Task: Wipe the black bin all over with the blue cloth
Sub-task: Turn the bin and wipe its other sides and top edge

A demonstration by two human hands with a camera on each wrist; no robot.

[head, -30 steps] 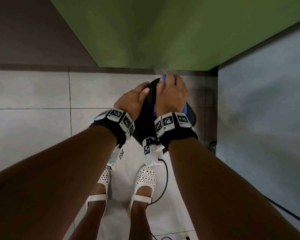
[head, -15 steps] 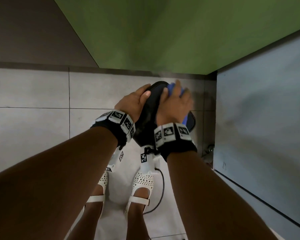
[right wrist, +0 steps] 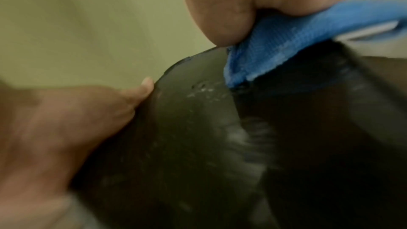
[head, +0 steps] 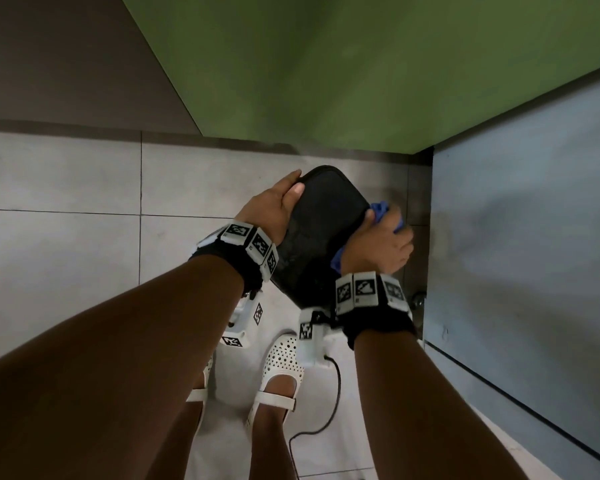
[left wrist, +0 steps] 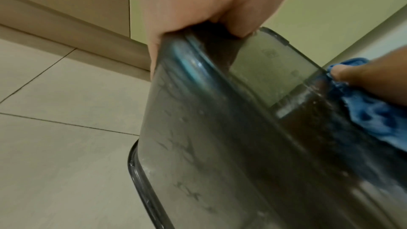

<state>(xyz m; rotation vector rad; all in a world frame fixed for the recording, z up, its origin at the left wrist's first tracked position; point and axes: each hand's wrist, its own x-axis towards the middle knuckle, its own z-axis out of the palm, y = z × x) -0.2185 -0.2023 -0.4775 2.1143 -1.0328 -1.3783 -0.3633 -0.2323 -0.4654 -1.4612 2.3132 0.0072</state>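
The black bin (head: 321, 230) is held tilted above the tiled floor, its flat base turned up toward me. My left hand (head: 274, 206) grips its left edge, thumb on the base and fingers curled round the side. My right hand (head: 383, 242) holds the bunched blue cloth (head: 381, 209) and presses it against the bin's right side. In the left wrist view the bin (left wrist: 220, 137) fills the frame, with the cloth (left wrist: 374, 116) at the right edge. The right wrist view shows the cloth (right wrist: 275, 50) pinched under the fingers on the bin (right wrist: 209, 145).
Grey floor tiles (head: 66, 237) spread to the left. A green wall (head: 326, 64) stands just behind the bin, and a grey panel (head: 534, 237) closes off the right side. My feet in white shoes (head: 281, 362) and a black cable (head: 329, 410) are below the bin.
The right hand has slid the cloth from the top of the bin round to its right side. The bin's base has turned up to face me. The left hand keeps its grip.
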